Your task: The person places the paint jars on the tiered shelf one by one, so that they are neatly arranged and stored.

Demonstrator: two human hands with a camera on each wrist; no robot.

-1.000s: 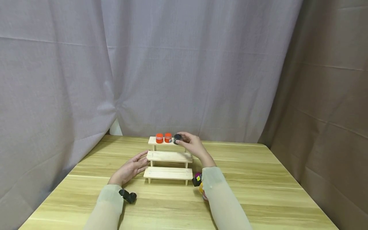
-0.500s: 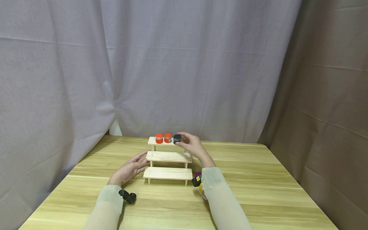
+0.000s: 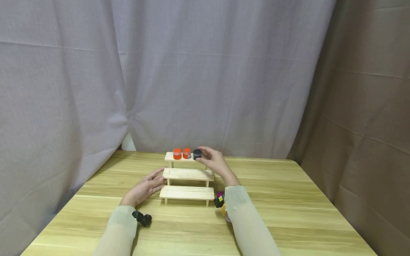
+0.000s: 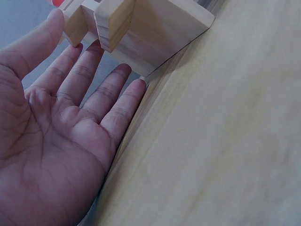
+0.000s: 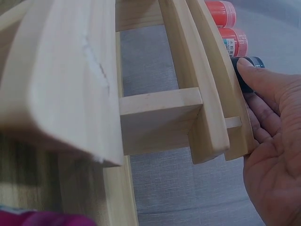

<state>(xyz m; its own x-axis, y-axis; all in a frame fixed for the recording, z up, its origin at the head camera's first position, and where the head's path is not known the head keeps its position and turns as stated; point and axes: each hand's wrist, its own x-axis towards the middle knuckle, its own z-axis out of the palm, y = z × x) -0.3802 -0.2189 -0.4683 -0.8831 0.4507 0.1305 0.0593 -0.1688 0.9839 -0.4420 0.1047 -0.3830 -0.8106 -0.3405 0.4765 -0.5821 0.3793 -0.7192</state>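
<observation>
A small wooden stand [image 3: 187, 192] with three steps stands on the table. On its top step are two red paint jars [image 3: 177, 154] and, to their right, a black paint jar [image 3: 196, 154]. My right hand [image 3: 215, 163] pinches the black jar between thumb and fingers; the right wrist view shows the thumb on its lid [image 5: 256, 62]. My left hand [image 3: 145, 186] is at the left side of the stand, fingers extended. In the left wrist view its fingertips [image 4: 123, 69] are right at the wooden end pieces, palm facing the camera.
By my right sleeve lie more jars, among them a black one [image 3: 219, 202] with a yellow mark and an orange one [image 3: 223, 209], partly hidden by the arm. A black wrist camera [image 3: 142, 218] sits at my left cuff. Grey curtains [image 3: 205, 78] hang behind the table.
The black jar, tilted a second ago, now sits upright on the top step with my right hand still at it. My left hand has stayed in place.
</observation>
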